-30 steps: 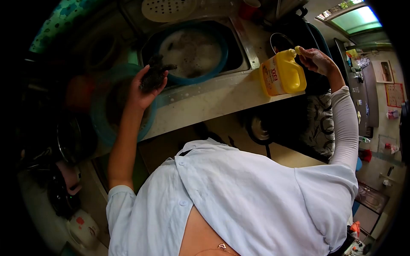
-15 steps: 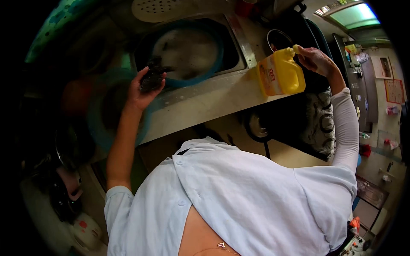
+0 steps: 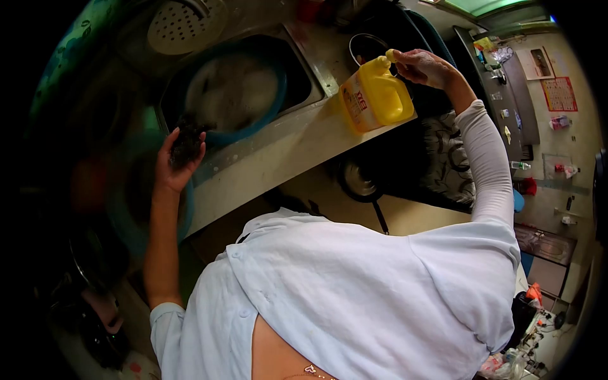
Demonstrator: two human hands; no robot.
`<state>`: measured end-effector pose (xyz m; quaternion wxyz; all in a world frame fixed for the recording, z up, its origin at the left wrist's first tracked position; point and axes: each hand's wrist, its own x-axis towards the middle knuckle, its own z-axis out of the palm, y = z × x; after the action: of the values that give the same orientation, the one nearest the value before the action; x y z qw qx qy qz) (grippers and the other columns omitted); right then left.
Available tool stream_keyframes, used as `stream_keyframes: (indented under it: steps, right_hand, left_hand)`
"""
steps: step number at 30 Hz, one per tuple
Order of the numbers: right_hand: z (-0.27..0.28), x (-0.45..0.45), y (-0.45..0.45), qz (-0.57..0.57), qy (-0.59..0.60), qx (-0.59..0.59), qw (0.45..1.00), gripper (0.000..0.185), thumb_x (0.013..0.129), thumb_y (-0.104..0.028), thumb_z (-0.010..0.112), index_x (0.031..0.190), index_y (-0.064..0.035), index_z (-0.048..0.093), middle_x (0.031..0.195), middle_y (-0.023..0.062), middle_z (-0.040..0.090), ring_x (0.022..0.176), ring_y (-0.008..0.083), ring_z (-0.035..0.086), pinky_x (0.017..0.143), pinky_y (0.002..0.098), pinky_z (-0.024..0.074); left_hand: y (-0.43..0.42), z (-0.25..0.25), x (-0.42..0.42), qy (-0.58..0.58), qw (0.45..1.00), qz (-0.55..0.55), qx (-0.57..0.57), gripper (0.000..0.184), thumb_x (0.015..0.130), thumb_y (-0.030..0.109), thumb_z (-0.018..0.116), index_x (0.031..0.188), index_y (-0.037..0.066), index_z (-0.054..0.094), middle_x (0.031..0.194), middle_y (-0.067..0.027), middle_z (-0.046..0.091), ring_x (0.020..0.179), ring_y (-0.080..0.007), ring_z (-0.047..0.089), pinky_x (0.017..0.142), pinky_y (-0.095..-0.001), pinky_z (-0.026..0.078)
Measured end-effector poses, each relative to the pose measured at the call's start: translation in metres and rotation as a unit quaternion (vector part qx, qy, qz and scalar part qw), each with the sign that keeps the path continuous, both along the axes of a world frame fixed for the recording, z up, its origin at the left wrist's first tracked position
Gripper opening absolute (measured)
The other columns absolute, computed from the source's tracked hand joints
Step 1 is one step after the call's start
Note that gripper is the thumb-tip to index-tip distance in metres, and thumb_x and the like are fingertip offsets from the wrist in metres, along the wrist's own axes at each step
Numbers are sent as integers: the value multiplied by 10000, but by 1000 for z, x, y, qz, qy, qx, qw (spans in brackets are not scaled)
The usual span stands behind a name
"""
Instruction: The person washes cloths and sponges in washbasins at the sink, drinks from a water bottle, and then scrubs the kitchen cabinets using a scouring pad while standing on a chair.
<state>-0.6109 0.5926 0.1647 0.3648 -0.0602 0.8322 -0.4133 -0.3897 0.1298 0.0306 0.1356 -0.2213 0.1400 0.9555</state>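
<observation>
Everything has slid left in the view, suggesting a turned head, while the yellow jug [image 3: 364, 104] keeps its place near the front edge of the counter [image 3: 278, 152], right of upper centre, presumably for easy reach. The right hand's [image 3: 425, 66] fingers pinch a yellow cap [image 3: 390, 56] at its spout [image 3: 382, 63]; whether it is loose, I cannot tell. Left of centre, the left hand [image 3: 174, 170] curls around a dark bundle [image 3: 189, 142], palm up, perhaps to cradle it beside the blue basin [image 3: 277, 101].

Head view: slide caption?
Left hand holds dark tangled wad; right hand holds small yellow cap by yellow plastic jug on pale counter.
</observation>
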Motion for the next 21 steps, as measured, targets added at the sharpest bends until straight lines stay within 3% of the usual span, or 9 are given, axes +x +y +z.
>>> stream_keyframes:
  steps: [2,5,6,12,14,17,19,20,21]
  right_hand:
    - [-1,1,1,-27,-17,-20,999,393,843,-445,495,656,-102,542,585,-32,425,479,38,316,490,173,317]
    - [-15,7,-1,-92,-17,-44,995,371,838,-435,510,678,-101,536,589,-33,424,488,40,334,485,172,328]
    - [-9,4,-3,-59,-51,-47,996,344,832,-419,527,708,-98,536,604,-37,432,492,40,345,474,170,335]
    - [-1,1,11,21,60,121,991,571,842,-541,411,476,-103,421,389,-35,311,339,69,269,357,208,233]
    - [12,8,9,-36,100,131,986,579,835,-549,415,445,-121,414,370,-30,325,307,67,259,318,213,188]
    - [17,0,19,-129,92,-23,987,418,876,-389,458,566,-109,473,431,-27,373,308,53,286,298,190,202]
    - [24,17,-21,-76,78,-192,975,347,888,-309,464,615,-97,483,487,-22,404,313,46,287,294,171,207]
    - [25,28,-53,-122,44,-211,969,305,894,-292,455,671,-87,495,510,-23,416,325,39,290,294,159,213]
    - [18,38,-82,-61,24,-261,963,275,896,-292,450,723,-86,510,509,-27,421,340,30,310,295,154,226]
  left_hand:
    - [0,-5,5,-17,1000,-3,-4,254,807,146,563,1021,18,513,1009,-164,545,971,-306,526,776,-397,485]
    - [1,-6,8,-24,1000,-7,-11,265,809,143,558,1033,13,504,1007,-169,544,959,-305,530,776,-403,486]
    - [2,-6,8,-20,1000,-9,-13,274,810,144,556,1040,7,497,1008,-173,543,952,-305,532,776,-406,486]
    - [0,-11,8,-17,1000,-7,4,345,802,168,571,1078,-6,460,1023,-184,535,943,-308,536,769,-414,490]
    - [1,-19,10,-22,1000,5,9,359,793,181,585,1071,-6,456,1018,-182,538,941,-300,542,757,-416,498]
    - [8,-16,23,-15,999,32,-11,357,793,200,583,1065,3,462,1014,-180,539,935,-295,545,753,-411,500]
    - [12,-25,28,18,999,14,31,343,822,230,551,1090,30,474,1047,-184,527,949,-304,531,790,-418,479]
    - [13,-24,31,16,999,23,31,343,822,230,551,1090,30,474,1047,-184,527,949,-304,531,790,-418,479]
    - [15,-22,32,35,996,26,73,359,823,252,548,1094,29,475,1050,-182,528,957,-304,529,797,-420,476]
